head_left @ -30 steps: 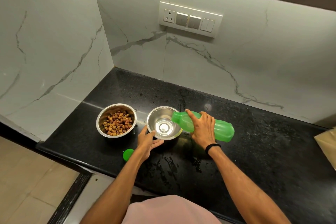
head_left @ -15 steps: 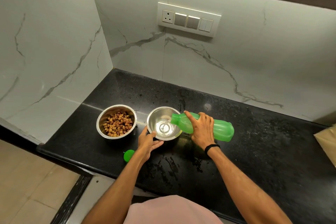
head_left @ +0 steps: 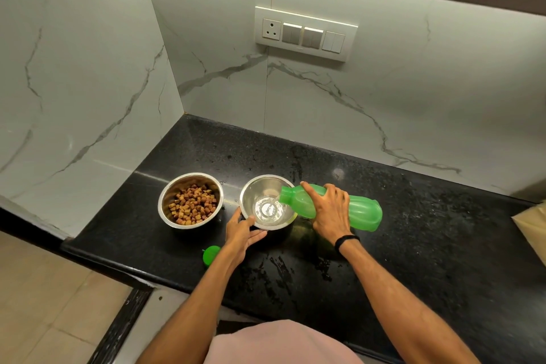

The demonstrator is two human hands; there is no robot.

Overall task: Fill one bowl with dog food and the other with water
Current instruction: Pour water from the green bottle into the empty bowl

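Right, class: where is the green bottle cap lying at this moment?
In the head view, the green bottle cap lies on the black countertop near its front edge, just left of the left hand and in front of the kibble bowl.

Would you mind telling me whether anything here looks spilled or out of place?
Wet streaks glisten on the black counter in front of the water bowl, like spilled water. The green cap lies close to the counter's front edge.
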